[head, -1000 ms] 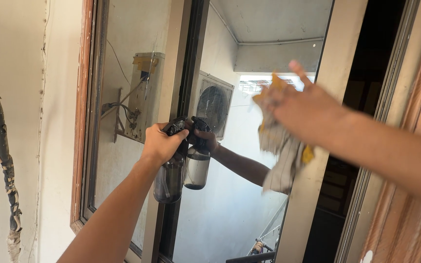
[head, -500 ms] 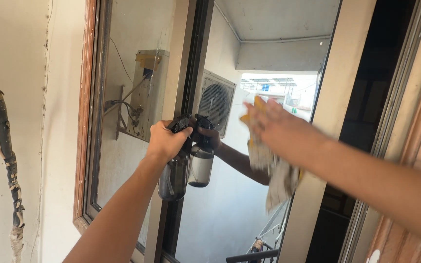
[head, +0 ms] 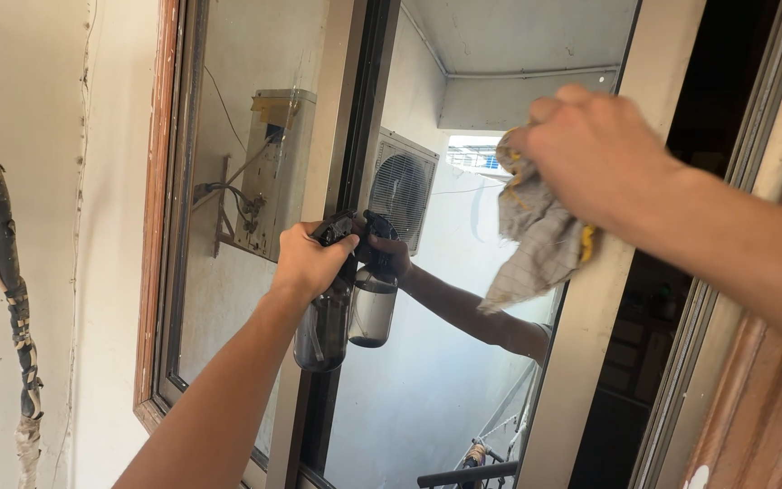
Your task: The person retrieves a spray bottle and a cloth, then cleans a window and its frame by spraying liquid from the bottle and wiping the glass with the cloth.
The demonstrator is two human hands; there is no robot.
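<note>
My left hand (head: 305, 263) grips a dark translucent spray bottle (head: 321, 330) by its black trigger head, held up against the dark metal frame of a reflective window pane (head: 427, 362). The bottle and my arm show mirrored in the glass. My right hand (head: 590, 158) is closed on a grey checked cloth with yellow edging (head: 536, 244), pressed to the upper right of the same pane. The cloth hangs down below my fist.
A second glass pane (head: 228, 136) sits left of the frame in a brown wooden surround (head: 151, 226). A wrapped pipe (head: 6, 272) runs down the white wall at left. The pale sliding frame (head: 590, 317) and a wooden door edge (head: 771, 389) stand at right.
My right hand with the cloth has swept left across the glass, then back up to the right and closed into a fist. My left hand and the bottle have stayed still.
</note>
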